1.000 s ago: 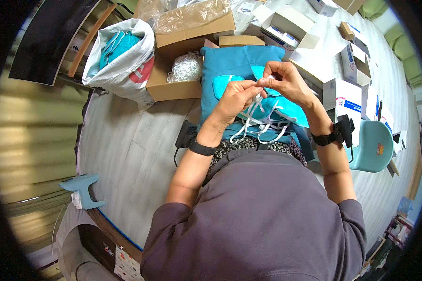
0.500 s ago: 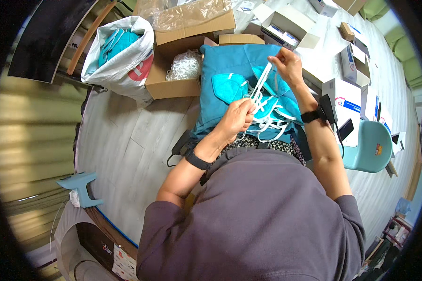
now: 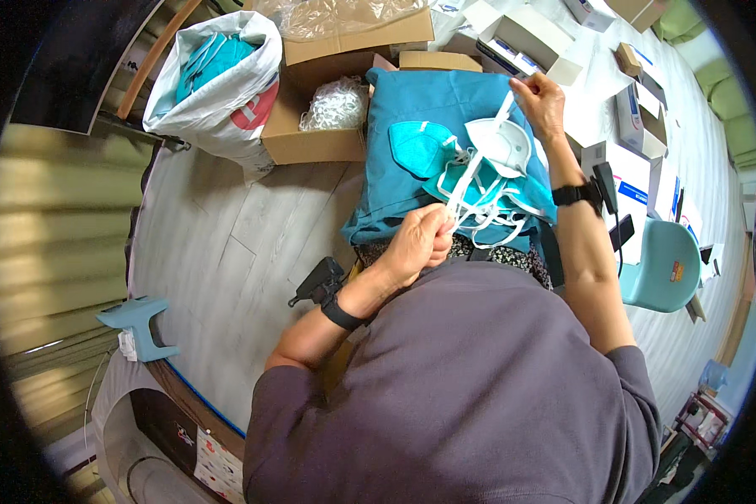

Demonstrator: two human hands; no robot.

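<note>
Across my lap lies a teal cloth-covered cushion, with several cup-shaped face masks and tangled white straps on top. My left hand, low in front of my body, is closed around white elastic straps. They run taut up toward my right hand, which pinches their far end above the cushion's upper right corner. Just below the right hand, one mask shows its white inner side, with the strap crossing it. A teal mask rests to the left, outer side up.
An open cardboard box holding bundled white straps stands beyond the cushion. Left of it is a white sack of teal masks. White cartons lie on the floor ahead and right. A pale teal stool stands at my right.
My right hand has pulled up and to the right, my left hand slightly down, stretching the straps. A mask has turned to show its white inside below the right hand.
</note>
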